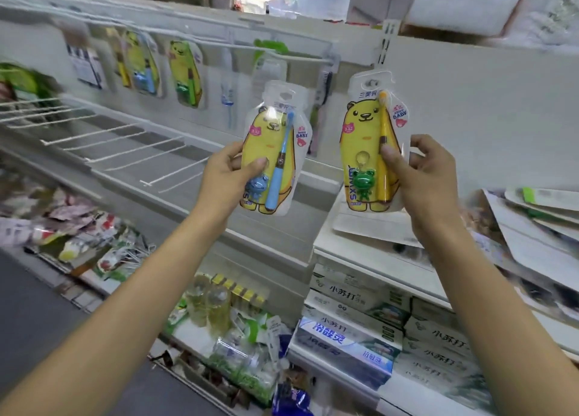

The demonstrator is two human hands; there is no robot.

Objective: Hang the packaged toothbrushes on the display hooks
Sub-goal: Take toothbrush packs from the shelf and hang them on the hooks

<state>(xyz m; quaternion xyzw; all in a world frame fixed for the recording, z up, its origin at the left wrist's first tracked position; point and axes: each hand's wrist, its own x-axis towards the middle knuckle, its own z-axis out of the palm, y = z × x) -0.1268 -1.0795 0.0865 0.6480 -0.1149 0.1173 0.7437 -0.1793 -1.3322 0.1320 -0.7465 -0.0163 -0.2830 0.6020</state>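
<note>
White shop shelving fills the frame, bare display hooks (103,152) jutting at centre left. Your left hand (230,171) pinches the blue toothbrush pack (272,152) mid-frame; your right hand (423,171) grips the yellow toothbrush pack (371,146) just right of centre. Both arms reach up, extended. These look light, slick and flexible, so hold low and steer the top hang-hole.

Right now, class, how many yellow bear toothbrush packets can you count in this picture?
4: the yellow bear packet with blue brush in the left hand, the one with yellow brush in the right hand, and two hanging behind. Blur may hide others.
</note>
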